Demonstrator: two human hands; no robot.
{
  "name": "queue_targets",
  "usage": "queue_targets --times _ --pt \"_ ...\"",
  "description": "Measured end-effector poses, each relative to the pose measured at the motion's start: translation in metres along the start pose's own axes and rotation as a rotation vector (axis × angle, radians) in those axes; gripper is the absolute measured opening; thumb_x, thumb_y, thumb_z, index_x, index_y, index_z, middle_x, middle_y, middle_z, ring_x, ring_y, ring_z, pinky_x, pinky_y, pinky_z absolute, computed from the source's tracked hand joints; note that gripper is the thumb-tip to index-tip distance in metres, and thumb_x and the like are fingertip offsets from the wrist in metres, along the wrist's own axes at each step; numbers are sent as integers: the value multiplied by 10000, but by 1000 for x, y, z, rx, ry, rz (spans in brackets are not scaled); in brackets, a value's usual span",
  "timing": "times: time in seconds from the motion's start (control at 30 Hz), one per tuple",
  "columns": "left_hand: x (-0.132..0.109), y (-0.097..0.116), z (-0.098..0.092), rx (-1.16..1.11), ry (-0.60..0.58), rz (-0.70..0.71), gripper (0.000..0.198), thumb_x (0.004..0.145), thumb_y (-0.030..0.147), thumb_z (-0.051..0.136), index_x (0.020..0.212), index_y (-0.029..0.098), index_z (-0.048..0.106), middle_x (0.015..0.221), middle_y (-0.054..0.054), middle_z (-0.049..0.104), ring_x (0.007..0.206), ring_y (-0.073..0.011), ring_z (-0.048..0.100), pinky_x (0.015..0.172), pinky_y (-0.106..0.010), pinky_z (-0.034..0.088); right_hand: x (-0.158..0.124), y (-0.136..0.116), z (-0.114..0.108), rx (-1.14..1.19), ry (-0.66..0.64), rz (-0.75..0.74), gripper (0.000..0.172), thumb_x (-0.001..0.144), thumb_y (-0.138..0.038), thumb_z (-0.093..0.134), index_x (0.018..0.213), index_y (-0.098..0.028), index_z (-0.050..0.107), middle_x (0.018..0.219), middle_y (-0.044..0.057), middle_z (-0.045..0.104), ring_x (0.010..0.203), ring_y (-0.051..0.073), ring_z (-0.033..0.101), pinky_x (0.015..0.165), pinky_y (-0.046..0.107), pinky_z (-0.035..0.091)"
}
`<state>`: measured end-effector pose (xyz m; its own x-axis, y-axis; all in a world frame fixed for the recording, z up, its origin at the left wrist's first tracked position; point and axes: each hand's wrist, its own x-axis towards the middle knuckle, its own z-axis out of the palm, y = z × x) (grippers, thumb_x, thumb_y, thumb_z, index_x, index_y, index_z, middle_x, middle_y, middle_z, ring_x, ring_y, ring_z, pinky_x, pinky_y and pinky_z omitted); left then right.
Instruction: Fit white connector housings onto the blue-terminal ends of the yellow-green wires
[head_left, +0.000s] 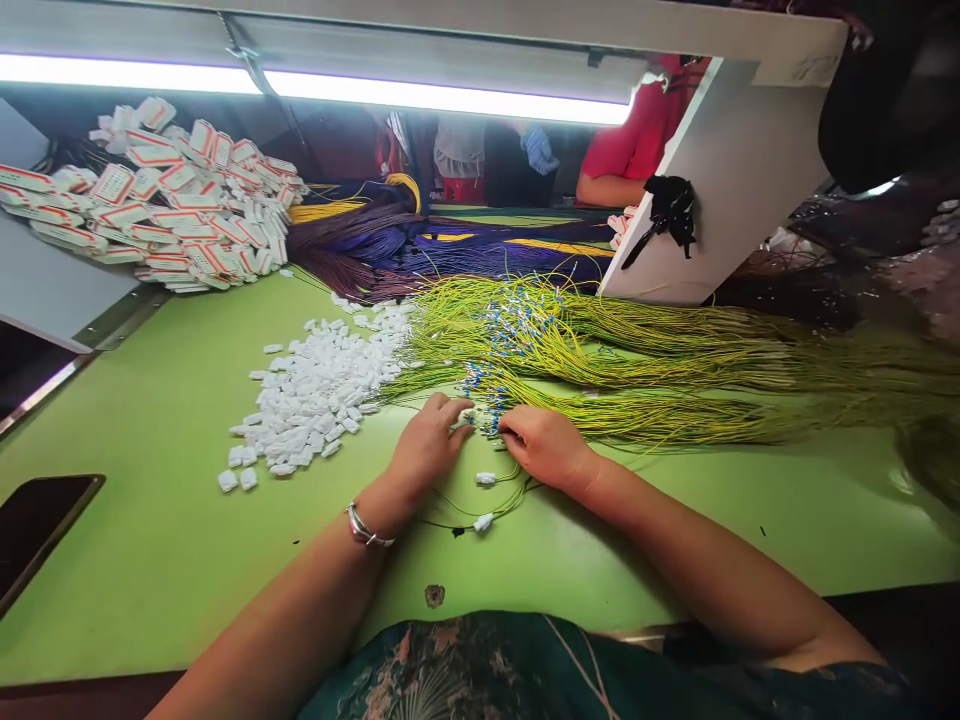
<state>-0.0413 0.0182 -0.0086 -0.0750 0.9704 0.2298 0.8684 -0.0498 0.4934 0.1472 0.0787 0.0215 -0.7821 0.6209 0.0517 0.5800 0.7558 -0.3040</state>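
Pinching white housing (pixel 465 421) in left hand (pixel 431 445), fingertips closed, at near edge of yellow-green wires (pixel 675 370); curling right hand (pixel 547 447) over wire ends, grip hidden. Probably best: steady housing; feed 1 blue terminal (pixel 480 385) straight.

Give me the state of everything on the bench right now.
Yellow-green wires: loose, fanned out, blue-tipped ends.
Left hand: pinched shut on a white connector.
Right hand: fingers closed on the wire ends.
White housings pile: loose, scattered heap.
Tagged bundles: stacked, untouched.
Phone: flat, screen dark.
Lamp: on.
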Motion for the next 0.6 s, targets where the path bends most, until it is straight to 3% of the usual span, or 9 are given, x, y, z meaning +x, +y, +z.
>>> queue_targets --times 0.1,0.23,0.3,0.4,0.47,0.53,0.6 --pt "0 1 0 35 9 38 118 834 196 545 864 196 660 823 -40 531 759 -181 534 666 -294 442 0 0 0 -13 45 -5 184 883 -234 474 957 -201 639 906 39 655 820 153 568 654 252 348" --pt "-7 14 -6 135 205 139 156 875 162 478 871 158 634 909 -90 553 863 -209 526 744 -317 460 2 -8 -2 -101 152 -3 300 879 -278 499 1158 -214 590 938 58 646 776 168 555 607 269 329" --pt "-13 25 -9 166 244 216 172 888 140 444 867 152 615 948 -107 561 916 -217 518 807 -331 459 1 -12 -4 -125 180 -31 291 900 -306 472 1141 -223 614 869 57 637 726 164 538 590 273 317" --pt "-22 38 -13 118 176 251 182 901 151 432 838 159 602 907 -95 569 867 -197 533 790 -318 475 -3 -12 -5 -87 213 -127 243 903 -288 464 916 -211 694 803 59 617 740 157 528 614 264 331" --pt "-26 41 -20 44 90 229 143 899 193 467 919 168 606 925 -83 577 854 -183 552 762 -302 487 -5 -7 -3 13 234 -207 217 879 -257 495 825 -191 695 852 70 625 805 161 537 662 258 360" --pt "-29 34 -33 11 41 169 184 882 243 514 1034 185 599 963 -76 594 851 -179 574 742 -298 490 -7 -1 2 193 214 -247 171 847 -230 522 826 -181 685 887 64 643 820 154 554 697 254 387" --pt "-35 15 -52 44 56 61 185 867 274 536 1009 200 627 914 -65 627 809 -185 591 728 -309 481 -6 5 8 418 152 -200 147 816 -212 532 827 -173 673 831 42 657 752 135 566 681 244 407"
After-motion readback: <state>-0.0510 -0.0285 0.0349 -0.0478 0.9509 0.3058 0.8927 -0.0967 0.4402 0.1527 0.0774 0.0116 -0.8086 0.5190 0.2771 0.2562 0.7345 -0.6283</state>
